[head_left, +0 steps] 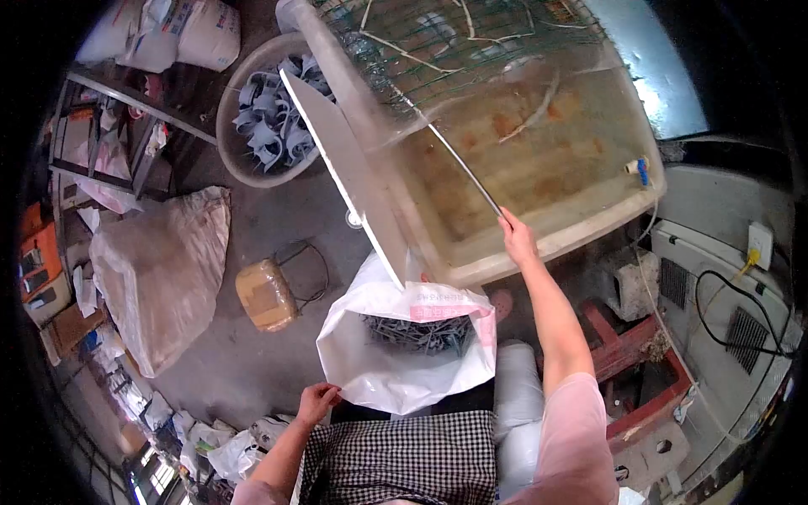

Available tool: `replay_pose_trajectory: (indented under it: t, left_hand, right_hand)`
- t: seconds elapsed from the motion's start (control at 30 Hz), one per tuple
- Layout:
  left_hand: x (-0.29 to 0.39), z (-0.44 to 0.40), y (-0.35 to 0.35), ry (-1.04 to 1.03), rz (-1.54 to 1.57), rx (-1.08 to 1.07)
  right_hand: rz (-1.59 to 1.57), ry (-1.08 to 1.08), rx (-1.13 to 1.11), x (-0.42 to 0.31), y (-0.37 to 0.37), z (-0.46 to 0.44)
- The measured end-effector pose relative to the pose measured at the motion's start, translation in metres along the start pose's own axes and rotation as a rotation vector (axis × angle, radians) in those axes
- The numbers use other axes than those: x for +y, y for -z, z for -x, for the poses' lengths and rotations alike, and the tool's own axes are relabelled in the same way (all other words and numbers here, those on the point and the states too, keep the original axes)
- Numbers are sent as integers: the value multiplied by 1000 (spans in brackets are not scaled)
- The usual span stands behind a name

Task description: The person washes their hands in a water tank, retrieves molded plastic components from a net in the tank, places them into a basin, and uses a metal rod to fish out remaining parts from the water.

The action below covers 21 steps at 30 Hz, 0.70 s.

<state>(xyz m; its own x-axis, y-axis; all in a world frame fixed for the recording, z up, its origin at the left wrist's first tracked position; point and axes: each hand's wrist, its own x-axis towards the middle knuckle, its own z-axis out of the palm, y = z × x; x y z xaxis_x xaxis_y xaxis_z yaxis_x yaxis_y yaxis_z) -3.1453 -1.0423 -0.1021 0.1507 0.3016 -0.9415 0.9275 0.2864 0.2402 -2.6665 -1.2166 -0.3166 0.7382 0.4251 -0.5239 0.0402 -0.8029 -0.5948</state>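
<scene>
My right hand (518, 239) is closed around the near end of a thin metal rod (460, 162). The rod slants up and left over a large pale tank (547, 256) that holds murky brownish water; its far end lies near green netting (421, 50), and what it meets there is unclear. With its fingers closed, my left hand (317, 402) pinches the rim of a white sack (404, 383). The sack stands open in front of me, with many thin dark grey pieces (421, 333) inside. A white board (353, 177) leans between the sack and the tank's left wall.
A round tub (231, 151) of curled grey pieces stands beyond the board. On the floor lie a taped brown package (266, 295) and a large pale sack (164, 273). At right are a red metal frame (610, 337) and a grey cabinet with cables (715, 311).
</scene>
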Motion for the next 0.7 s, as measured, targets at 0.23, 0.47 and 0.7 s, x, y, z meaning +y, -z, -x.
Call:
replay_pose_trajectory:
  t: [0.23, 0.47, 0.7]
  left_hand:
    - [2, 9, -10, -5, 89, 72]
    - [6, 7, -7, -33, 94, 48]
    - [18, 12, -5, -36, 211, 52]
  right_hand:
    - [-135, 72, 75, -52, -51, -65]
    - [-194, 232, 134, -58, -54, -77]
    - [-150, 41, 29, 0, 6, 66]
